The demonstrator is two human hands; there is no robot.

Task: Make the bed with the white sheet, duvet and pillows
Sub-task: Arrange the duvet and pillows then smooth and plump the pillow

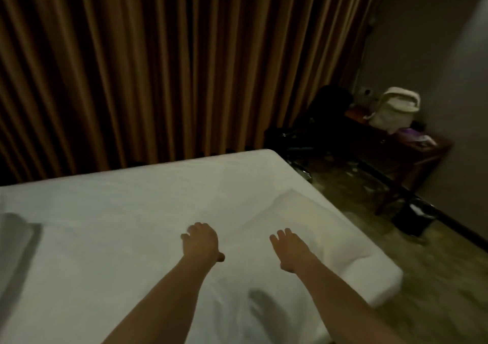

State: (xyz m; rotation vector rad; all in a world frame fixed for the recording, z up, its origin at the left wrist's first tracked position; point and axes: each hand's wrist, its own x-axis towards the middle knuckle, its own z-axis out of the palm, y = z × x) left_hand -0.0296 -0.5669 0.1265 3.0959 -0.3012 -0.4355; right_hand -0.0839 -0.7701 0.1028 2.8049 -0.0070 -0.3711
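Note:
A white sheet (132,211) covers the bed, which fills the lower left of the head view. A folded white duvet or pillow (311,227) lies flat near the bed's right corner. My left hand (202,240) reaches out palm down over the sheet, fingers loosely bent, holding nothing. My right hand (290,248) stretches palm down with straight fingers at the near edge of the folded white piece. Whether either hand touches the cloth I cannot tell. Another white fold (15,235) shows at the left edge.
Brown curtains (158,66) hang close behind the bed. A wooden desk (412,145) with a white bag (396,108) stands at the right wall, a dark chair (317,122) beside it. A black bin (414,219) sits on the patterned floor (435,291).

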